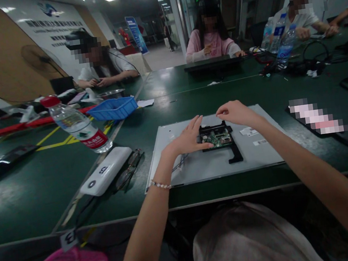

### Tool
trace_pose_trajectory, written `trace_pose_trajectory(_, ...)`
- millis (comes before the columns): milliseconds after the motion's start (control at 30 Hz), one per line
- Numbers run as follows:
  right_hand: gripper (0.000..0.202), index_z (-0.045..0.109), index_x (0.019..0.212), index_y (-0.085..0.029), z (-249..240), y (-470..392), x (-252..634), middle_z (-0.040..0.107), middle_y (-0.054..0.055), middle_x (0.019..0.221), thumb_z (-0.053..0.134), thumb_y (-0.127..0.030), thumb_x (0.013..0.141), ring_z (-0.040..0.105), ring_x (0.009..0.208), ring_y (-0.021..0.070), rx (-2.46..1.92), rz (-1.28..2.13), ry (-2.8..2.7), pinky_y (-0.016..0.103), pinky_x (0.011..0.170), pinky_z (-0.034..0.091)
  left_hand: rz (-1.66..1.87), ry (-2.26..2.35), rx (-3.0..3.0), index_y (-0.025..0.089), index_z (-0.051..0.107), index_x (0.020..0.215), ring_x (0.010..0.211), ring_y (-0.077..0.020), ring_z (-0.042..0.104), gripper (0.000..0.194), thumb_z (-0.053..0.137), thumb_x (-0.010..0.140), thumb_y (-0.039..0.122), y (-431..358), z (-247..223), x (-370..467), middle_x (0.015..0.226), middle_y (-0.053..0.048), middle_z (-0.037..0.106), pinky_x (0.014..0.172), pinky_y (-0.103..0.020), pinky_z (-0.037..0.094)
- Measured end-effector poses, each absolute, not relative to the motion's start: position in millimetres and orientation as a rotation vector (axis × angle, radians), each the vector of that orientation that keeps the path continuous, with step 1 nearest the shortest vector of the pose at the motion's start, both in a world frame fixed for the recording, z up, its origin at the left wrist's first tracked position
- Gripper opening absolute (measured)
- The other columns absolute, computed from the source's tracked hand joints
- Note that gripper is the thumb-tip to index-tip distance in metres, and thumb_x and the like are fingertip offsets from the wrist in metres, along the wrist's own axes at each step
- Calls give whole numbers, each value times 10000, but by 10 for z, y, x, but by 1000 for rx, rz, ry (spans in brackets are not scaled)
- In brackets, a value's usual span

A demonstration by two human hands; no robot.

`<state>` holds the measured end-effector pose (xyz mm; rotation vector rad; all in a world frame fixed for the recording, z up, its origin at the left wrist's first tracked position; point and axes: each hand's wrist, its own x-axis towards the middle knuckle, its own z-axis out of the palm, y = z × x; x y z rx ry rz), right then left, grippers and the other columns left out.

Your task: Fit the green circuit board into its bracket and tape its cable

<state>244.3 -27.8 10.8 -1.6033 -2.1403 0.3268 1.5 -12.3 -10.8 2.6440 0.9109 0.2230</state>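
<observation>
A flat grey panel (192, 170) lies on the green table in front of me. On it sits a black bracket (235, 153) around a green circuit board (221, 138). My left hand (189, 138) rests at the board's left side, fingers stretched out and thumb along its lower left edge. Above the bracket's upper right part is my right hand (235, 113), fingers bent and pressed together; anything between the fingertips is too small to make out. Thin wires (181, 163) lie on the panel below my left hand.
Left of the panel are glasses (129, 170), a white power bank (107, 171), a water bottle (80, 128) and a blue tray (115, 109). A phone (316, 119) with a cable lies to the right. Several people sit across the table, near a dark flat object (213, 66).
</observation>
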Motion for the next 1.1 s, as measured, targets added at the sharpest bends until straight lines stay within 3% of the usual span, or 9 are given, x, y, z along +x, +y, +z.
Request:
trace_pose_trajectory(267,233,738,962,-214,-156,-649,3205,725,69,981,678,-236,738,673,831,204,-1791,663,-2025,306,757,504,337,646,2824,231,328,1437,1375,-282,298,656,547,877,497,-355,2,329,1475,-112,351,1139,-443,238)
trace_pose_trajectory(433,263,725,962,-222,-306,-699,3199,723,47,904,678,-226,704,667,771,182,-1731,770,-2048,286,711,503,327,587,2840,231,454,1360,1278,-273,419,508,535,896,421,-386,-30,396,1366,-100,476,1082,-442,324)
trace_pose_trajectory(667,97,714,795,-214,-346,-683,3196,723,39,857,638,-224,736,669,788,183,-1741,795,-1968,274,703,499,300,495,2833,170,548,1262,1217,-245,479,386,511,902,305,-420,-40,423,1301,-114,526,1072,-389,357)
trace_pose_trajectory(867,122,685,844,-193,-323,-730,3056,721,36,850,617,-235,752,670,782,163,-1510,971,-1899,265,731,505,292,496,2821,187,514,1301,1223,-245,480,413,505,899,282,-424,-58,437,1319,-103,519,1073,-404,363)
trace_pose_trajectory(1100,138,683,853,-193,-345,-740,2845,704,28,846,571,-230,782,648,803,160,-1362,840,-1998,297,782,493,284,484,2850,193,432,1366,1212,-243,487,480,495,892,243,-489,-55,486,1320,-107,512,1060,-396,373)
